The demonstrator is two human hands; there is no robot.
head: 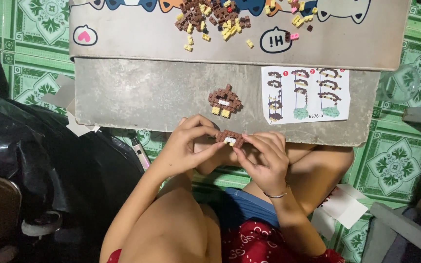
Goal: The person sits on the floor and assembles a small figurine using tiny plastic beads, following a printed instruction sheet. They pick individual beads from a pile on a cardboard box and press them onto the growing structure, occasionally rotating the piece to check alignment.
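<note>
Fingers [219, 145] of both my hands pinch a small brown block piece [229, 138] between them, right at the near edge of the counter [137, 97]. My left hand [187, 143] holds the piece from its left end, thumb under and fingertips curled over the top; my right hand [265, 158] grips the other end, its fingers pressed close together along the piece's lower side. The piece is mostly brown with a small pale and yellow patch on its underside, and it hangs just off the counter's edge, above my lap. A thin bracelet [276, 195] sits on my right wrist. Farther in on the counter, just beyond the held piece, lies a finished brown build [224, 101] with a white stripe and two yellow feet, apart from my hands. To its right lies an instruction sheet [305, 95] showing three numbered steps, flat on the grey surface. Beyond that, a board [123, 34] with cartoon figures carries a loose pile of bricks [215, 19], brown and yellow with a few pink ones scattered to the right. The floor [40, 53] is green patterned tile. A black bag [49, 151] bulks on my left, and folded white paper [344, 207] lies on the floor by my right knee.
</note>
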